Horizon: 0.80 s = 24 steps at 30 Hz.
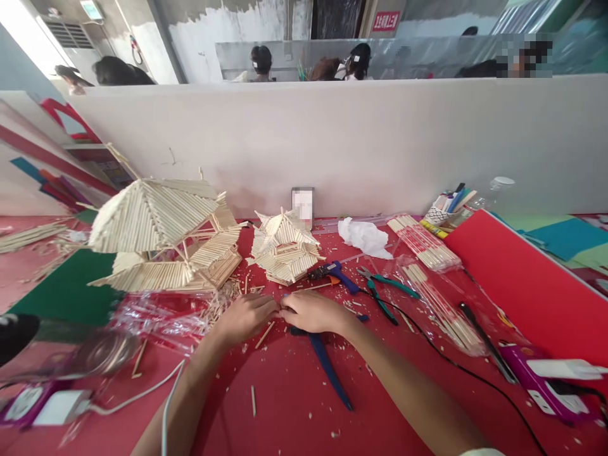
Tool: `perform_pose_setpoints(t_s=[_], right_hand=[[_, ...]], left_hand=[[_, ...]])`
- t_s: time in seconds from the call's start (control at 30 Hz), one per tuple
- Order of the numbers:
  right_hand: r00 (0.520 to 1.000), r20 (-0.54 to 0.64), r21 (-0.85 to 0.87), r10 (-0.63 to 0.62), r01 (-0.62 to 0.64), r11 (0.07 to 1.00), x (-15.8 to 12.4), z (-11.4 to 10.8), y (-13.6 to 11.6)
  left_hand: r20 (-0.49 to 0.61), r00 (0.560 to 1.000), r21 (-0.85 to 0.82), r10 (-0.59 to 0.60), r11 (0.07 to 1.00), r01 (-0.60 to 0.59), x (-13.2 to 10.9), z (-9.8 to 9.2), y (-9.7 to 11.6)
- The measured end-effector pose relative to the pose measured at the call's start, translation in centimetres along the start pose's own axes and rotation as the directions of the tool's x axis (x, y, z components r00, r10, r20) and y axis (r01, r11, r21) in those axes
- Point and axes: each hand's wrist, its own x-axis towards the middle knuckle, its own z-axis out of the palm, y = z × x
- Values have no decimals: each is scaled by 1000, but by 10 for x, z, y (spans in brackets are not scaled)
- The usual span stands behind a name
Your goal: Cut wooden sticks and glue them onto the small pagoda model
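Observation:
My left hand (247,315) and my right hand (314,310) meet fingertip to fingertip low over the red table. Both have curled, closed fingers; whatever lies between them is too small or hidden to make out. Under my right hand rest blue-handled pliers (329,367), partly covered by it. Just beyond the hands stands a small pavilion model of wooden sticks (285,247). A larger stick-built pavilion (156,215) with a sloped roof is at the left. Near my right hand lie a blue glue gun (339,275) and green-handled cutters (387,291).
Packs of wooden chopsticks (425,244), crumpled white tissue (365,237) and a red board (532,285) occupy the right side. A black cord (456,361) crosses there. Stick scraps, plastic wrap (156,320) and a white cable (137,399) lie left. A white partition (332,139) closes the back.

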Motion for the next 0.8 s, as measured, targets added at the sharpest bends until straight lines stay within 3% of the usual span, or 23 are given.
perform_pose_setpoints(t_s=[0.13, 0.2, 0.23, 0.3, 0.37, 0.4, 0.47, 0.53, 0.67, 0.8], right_hand=[[999, -39, -15, 5, -6, 1000, 0, 2, -1], [998, -55, -30, 27, -29, 999, 0, 3, -2], [997, -59, -32, 39, -41, 999, 0, 3, -3], [995, -79, -23, 60, -62, 998, 1, 4, -4], [991, -118, -18, 70, -72, 997, 3, 7, -6], [989, -128, -30, 69, -73, 997, 3, 8, -7], [992, -110, -93, 60, -71, 993, 3, 11, -9], [997, -57, -171, 53, -62, 983, 0, 11, -9], [999, -15, -263, 39, -42, 964, -15, 1, -8], [996, 40, -278, 84, -69, 958, -34, -14, -7]], left_hand=[[63, 996, -62, -70, 995, 74, -4, -5, -4], [38, 978, -60, -206, 976, 208, -7, -9, -9], [2, 952, -41, -306, 951, 306, -9, -11, -11], [-85, 856, 23, -510, 858, 513, -13, -14, -17], [-143, 768, 100, -625, 763, 639, -16, -15, -21], [-152, 749, 132, -644, 738, 662, -17, -14, -23], [-140, 758, 154, -638, 742, 653, -19, -12, -25], [-89, 797, 125, -597, 787, 604, -19, -9, -26], [57, 871, 16, -488, 873, 488, -19, -6, -25], [225, 910, -125, -348, 916, 381, -18, -12, -22]])
